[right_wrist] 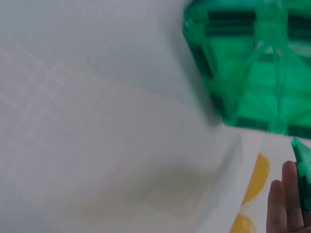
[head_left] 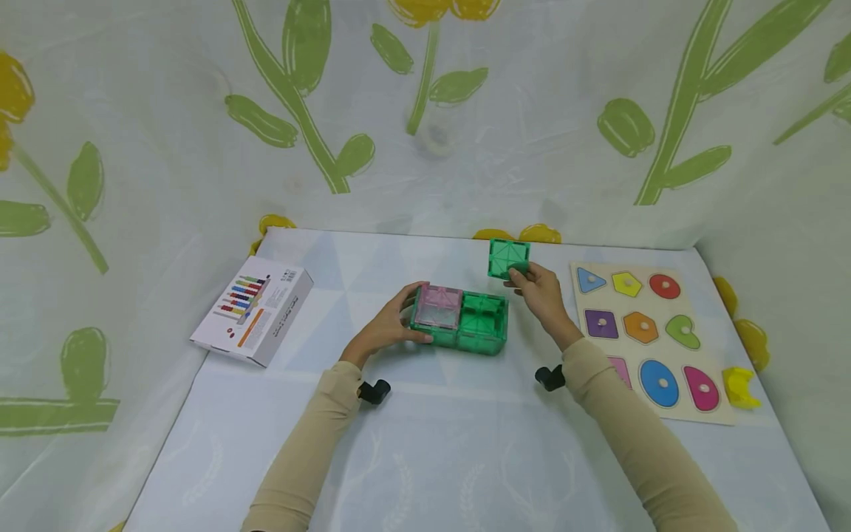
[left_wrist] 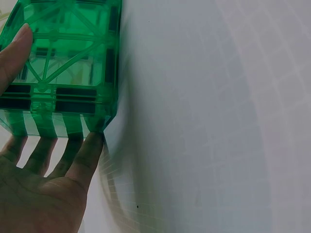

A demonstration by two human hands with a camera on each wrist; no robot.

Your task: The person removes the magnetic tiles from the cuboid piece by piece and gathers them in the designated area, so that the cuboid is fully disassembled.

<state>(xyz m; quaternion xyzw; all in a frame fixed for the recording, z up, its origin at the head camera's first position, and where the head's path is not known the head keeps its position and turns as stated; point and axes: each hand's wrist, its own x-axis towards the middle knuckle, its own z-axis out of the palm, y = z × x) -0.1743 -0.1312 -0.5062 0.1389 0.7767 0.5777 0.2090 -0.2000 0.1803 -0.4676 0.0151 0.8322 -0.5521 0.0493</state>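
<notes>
Curling the left grip (head_left: pixel 380 329) round the left end of a translucent green box (head_left: pixel 482 341); pinching a green square tile (head_left: pixel 507 255) in the right grip (head_left: pixel 545 295). Starting from the left edge of the frame, shows a pale backdrop (head_left: pixel 505 148) printed with green leaves and yellow flowers, also spread across the top. Next, at left, shows a white carton (head_left: pixel 255 307) set at a slant on the pale tabletop (head_left: pixel 492 436), bearing a picture of colourful beads on rods. Further in, shows a beige left sleeve (head_left: pixel 312 443) rising from the bottom edge, then the left grip, with thumb on the near face of the green box. Reveals fingers through the green plastic in the left wrist view. Puts the green box at the centre of the frame, in two square sections side by side, with a pink tile (head_left: pixel 442 304) atop the left one. Keeps the green tile apart from the box, beyond its right section. At right, shows a beige right sleeve (head_left: pixel 645 436), partly covering a shape puzzle board (head_left: pixel 671 307) with knobbed colourful pieces. Ends, at far right, with a yellow object (head_left: pixel 739 388) just beside the board.
</notes>
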